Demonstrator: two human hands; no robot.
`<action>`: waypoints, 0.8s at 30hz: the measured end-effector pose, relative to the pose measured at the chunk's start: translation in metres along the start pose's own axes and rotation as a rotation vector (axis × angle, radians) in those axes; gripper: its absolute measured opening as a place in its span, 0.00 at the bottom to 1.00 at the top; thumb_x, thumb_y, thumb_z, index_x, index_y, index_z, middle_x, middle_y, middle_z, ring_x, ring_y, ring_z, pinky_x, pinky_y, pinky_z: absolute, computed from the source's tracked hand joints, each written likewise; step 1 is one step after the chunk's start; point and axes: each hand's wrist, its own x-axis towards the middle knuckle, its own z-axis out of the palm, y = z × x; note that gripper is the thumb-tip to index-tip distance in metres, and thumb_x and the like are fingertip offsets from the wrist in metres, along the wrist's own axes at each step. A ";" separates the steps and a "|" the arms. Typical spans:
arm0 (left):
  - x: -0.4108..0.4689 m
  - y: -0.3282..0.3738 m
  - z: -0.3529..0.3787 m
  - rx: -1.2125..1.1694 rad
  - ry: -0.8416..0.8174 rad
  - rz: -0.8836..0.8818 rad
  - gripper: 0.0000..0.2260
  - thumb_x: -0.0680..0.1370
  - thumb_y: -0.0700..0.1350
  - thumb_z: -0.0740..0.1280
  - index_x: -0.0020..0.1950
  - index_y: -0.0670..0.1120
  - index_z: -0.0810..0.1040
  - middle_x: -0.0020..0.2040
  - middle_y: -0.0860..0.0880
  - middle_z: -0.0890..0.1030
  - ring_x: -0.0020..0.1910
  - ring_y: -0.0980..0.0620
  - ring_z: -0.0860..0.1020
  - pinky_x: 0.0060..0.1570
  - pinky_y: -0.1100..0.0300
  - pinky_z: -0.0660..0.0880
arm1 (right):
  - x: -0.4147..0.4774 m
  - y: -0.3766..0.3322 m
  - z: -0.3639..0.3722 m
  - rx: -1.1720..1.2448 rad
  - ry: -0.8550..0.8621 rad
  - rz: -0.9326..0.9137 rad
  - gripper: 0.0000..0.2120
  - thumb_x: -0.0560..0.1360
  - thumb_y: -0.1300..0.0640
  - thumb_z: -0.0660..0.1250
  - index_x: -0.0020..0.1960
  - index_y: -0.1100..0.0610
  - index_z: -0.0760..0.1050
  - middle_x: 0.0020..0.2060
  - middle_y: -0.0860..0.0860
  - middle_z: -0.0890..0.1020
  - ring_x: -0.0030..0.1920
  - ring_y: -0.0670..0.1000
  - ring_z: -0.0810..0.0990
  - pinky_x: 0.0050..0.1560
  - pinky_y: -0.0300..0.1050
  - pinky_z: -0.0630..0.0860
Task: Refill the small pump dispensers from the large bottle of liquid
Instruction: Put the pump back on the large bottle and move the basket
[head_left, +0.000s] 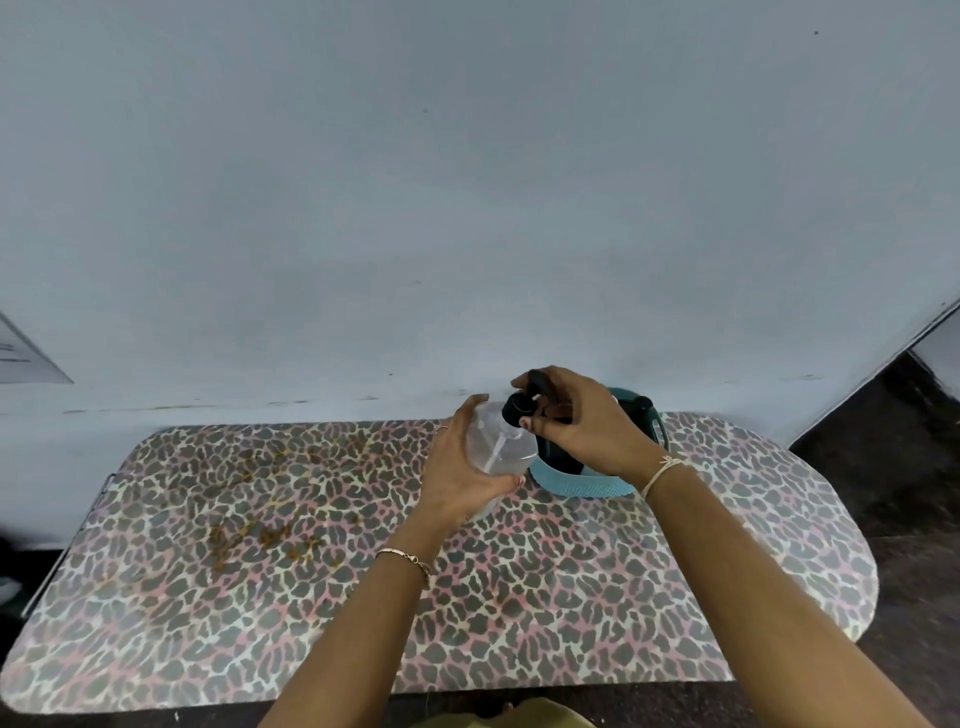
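Your left hand (467, 470) wraps the small clear plastic pump dispenser (506, 449), tilted near twelve o'clock of the leopard-print table (260, 571); your right hand (584, 426) pinches its black pump top (519, 408). Brace the dispenser firmly and twist only the top, keeping it upright so nothing spills.

Over the leopard-print counter (571, 597), the left hand (462, 467) grips a clear pump dispenser (501, 447) while the right hand (576, 421) pinches its black pump head (522, 405). A teal container (587, 483) sits just behind.
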 end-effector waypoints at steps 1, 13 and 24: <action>-0.001 0.002 -0.004 -0.042 -0.004 0.001 0.43 0.61 0.44 0.80 0.72 0.56 0.62 0.66 0.53 0.71 0.63 0.58 0.67 0.59 0.62 0.65 | 0.000 0.000 0.003 0.029 -0.007 0.004 0.15 0.74 0.61 0.71 0.60 0.54 0.76 0.50 0.45 0.81 0.53 0.49 0.80 0.58 0.46 0.77; -0.005 -0.002 -0.044 -0.194 -0.059 0.037 0.41 0.61 0.43 0.80 0.69 0.59 0.65 0.64 0.58 0.72 0.64 0.60 0.70 0.58 0.68 0.67 | 0.008 -0.033 0.059 0.224 0.184 -0.035 0.23 0.68 0.56 0.78 0.57 0.49 0.70 0.56 0.44 0.77 0.60 0.43 0.74 0.60 0.37 0.71; -0.010 -0.014 -0.070 -0.215 -0.068 0.028 0.42 0.60 0.47 0.81 0.69 0.61 0.65 0.65 0.57 0.72 0.63 0.57 0.71 0.59 0.63 0.71 | -0.002 -0.050 0.088 0.240 0.286 -0.002 0.13 0.75 0.55 0.70 0.59 0.45 0.77 0.55 0.42 0.82 0.59 0.41 0.76 0.57 0.32 0.70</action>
